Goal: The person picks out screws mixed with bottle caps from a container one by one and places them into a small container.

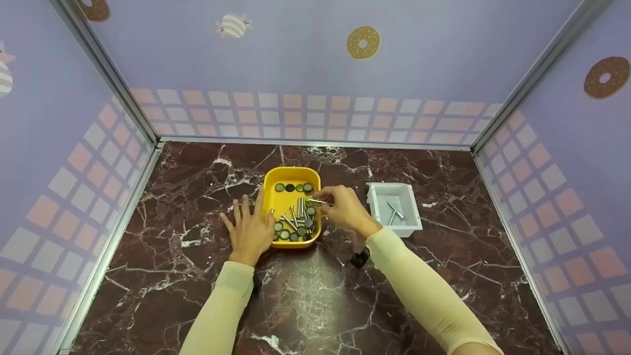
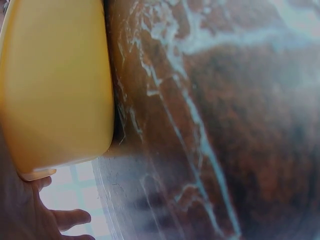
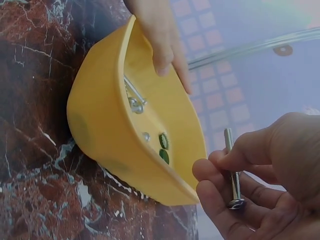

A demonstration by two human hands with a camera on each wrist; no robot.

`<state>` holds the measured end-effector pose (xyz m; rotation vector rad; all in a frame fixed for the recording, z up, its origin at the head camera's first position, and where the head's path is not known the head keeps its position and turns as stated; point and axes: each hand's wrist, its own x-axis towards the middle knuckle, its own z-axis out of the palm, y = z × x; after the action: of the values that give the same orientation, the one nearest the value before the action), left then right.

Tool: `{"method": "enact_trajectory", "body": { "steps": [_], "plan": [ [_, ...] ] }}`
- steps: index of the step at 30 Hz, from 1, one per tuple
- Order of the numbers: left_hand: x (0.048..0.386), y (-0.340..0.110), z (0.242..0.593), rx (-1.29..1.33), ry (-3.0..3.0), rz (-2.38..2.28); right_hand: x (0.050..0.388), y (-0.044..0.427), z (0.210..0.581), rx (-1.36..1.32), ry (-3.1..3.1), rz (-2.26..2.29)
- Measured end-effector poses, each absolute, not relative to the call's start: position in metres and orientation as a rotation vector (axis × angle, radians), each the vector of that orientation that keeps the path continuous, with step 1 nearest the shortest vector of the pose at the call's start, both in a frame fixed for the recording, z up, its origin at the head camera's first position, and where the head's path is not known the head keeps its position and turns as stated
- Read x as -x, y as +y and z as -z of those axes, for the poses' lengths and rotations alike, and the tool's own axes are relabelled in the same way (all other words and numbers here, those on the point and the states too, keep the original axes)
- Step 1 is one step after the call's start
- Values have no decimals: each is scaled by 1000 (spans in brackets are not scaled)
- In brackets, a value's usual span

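Marbled surface (image 1: 197, 291): walls (image 1: 315, 49) left, far and right; widest room near, between the sleeves (image 1: 217, 305).
Bolt (image 3: 235, 186): over the right rim of the yellow tub (image 1: 282, 201).
Right hand (image 1: 347, 209): pinching the bolt; right wrist view bares its flared head.
Left hand (image 1: 251, 231): fingers spread, at tub's left rim.
White bin (image 1: 410, 199): right, head view only.

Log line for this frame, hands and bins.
right hand: pinches bolt near right rim of yellow bin | left hand: touches yellow bin's left side | white bin: bolts inside
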<state>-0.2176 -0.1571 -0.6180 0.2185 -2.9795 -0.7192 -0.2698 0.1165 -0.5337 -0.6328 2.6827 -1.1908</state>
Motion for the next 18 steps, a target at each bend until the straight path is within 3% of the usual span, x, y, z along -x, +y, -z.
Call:
{"method": "enact_trajectory", "body": {
  "steps": [18],
  "plan": [
    [220, -158, 619, -209, -2984, 721, 269, 151, 530, 553, 2736, 1262]
  ]
}}
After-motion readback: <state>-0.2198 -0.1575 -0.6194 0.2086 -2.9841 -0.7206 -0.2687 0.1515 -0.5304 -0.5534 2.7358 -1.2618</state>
